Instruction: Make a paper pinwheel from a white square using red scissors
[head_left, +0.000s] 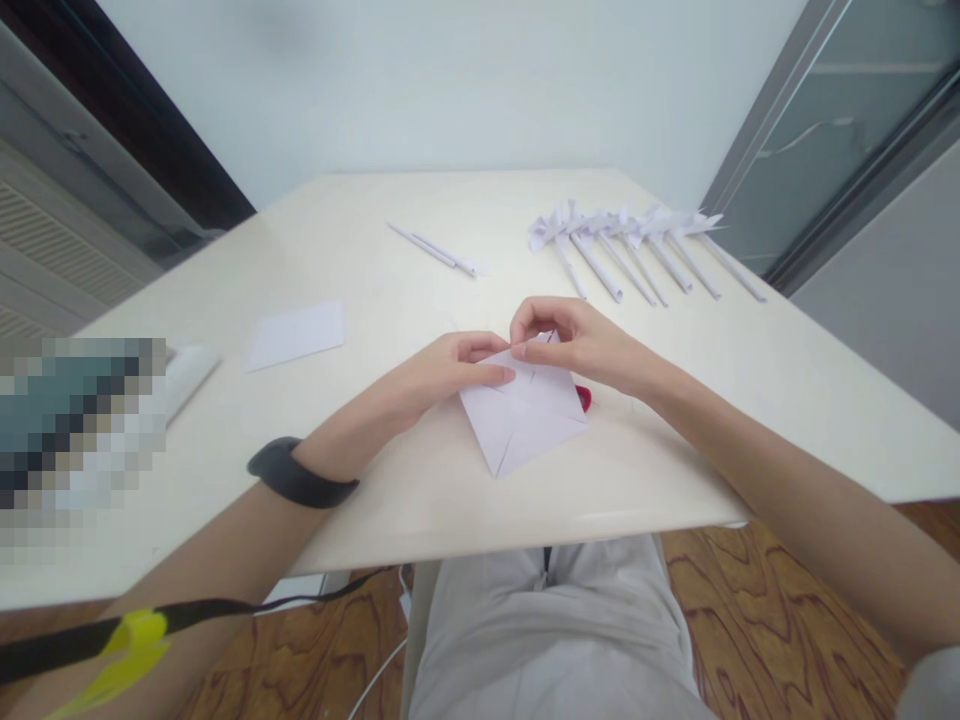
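A white folded square of paper (525, 420) with crease lines lies on the cream table (420, 250) near the front edge. My left hand (442, 370) presses its upper left part, fingers flat and together on the sheet. My right hand (570, 340) pinches the top corner of the same paper between thumb and forefinger. A small red object (583, 398) peeks out from under the paper's right edge, beneath my right wrist. A dark band (296, 475) circles my left wrist.
Several finished paper flowers on rolled stems (637, 250) lie in a row at the back right. Two thin rolled paper sticks (435, 248) sit at the back centre. A blank sheet (296, 335) lies to the left, with a white object (187, 372) beyond it.
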